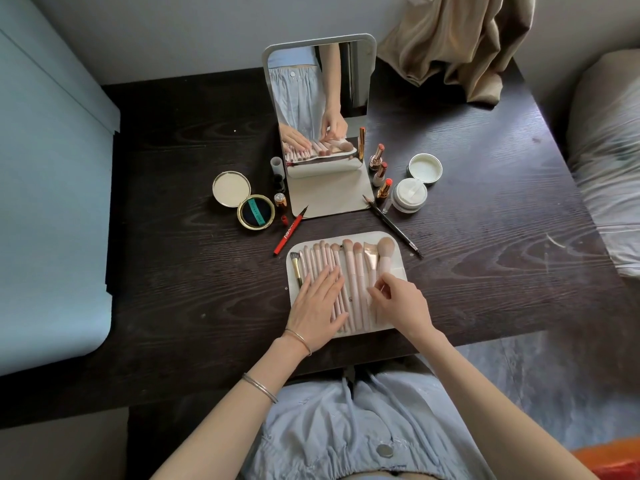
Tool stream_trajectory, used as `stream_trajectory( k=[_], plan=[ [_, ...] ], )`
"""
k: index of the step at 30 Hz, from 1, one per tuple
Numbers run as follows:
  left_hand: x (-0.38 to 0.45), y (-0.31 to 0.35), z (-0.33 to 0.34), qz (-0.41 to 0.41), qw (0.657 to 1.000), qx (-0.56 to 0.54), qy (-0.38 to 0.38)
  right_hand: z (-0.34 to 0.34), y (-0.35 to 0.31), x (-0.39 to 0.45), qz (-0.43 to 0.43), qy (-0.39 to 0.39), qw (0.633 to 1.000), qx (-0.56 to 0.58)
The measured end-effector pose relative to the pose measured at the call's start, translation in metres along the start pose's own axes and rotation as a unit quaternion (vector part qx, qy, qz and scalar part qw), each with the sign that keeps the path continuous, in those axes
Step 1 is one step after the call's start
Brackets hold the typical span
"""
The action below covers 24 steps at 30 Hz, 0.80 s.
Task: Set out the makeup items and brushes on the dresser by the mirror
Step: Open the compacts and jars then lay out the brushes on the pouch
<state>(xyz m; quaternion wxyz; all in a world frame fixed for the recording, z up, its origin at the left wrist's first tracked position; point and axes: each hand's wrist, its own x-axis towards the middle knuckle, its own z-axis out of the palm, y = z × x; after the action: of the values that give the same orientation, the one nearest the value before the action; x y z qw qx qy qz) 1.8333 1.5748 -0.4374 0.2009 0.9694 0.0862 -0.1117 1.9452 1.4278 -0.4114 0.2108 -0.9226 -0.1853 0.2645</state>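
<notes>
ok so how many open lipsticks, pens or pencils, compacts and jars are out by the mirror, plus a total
open lipsticks: 3
pens and pencils (red pen, dark brow pencil): 2
open compact: 1
jar, lid off: 1
total: 7

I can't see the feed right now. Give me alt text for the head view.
The left hand lies flat on pink brushes laid out on a white case, while the right hand pinches at one brush handle. Beyond them on the dark dresser stands a mirror, flanked by a compact, lipsticks and jars.
</notes>
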Motion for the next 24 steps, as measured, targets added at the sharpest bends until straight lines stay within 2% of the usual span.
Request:
stream_trajectory(
  k=[3, 6, 17, 24],
  plan=[
    [-0.005, -0.003, 0.004, 0.033, 0.999, -0.007, 0.009, -0.003, 0.009, -0.005, -0.004, 0.020, 0.999, 0.048],
    [-0.009, -0.004, 0.009, 0.050, 0.998, -0.005, 0.023, -0.003, 0.023, -0.010, -0.015, -0.009, 0.997, 0.077],
    [0.003, 0.010, 0.012, 0.070, 0.997, 0.026, 0.002, -0.001, 0.027, -0.005, 0.008, -0.058, 0.995, 0.080],
    [0.002, 0.009, 0.019, 0.075, 0.996, 0.035, 0.026, 0.002, 0.027, -0.005, 0.008, -0.058, 0.996, 0.073]
  ],
)
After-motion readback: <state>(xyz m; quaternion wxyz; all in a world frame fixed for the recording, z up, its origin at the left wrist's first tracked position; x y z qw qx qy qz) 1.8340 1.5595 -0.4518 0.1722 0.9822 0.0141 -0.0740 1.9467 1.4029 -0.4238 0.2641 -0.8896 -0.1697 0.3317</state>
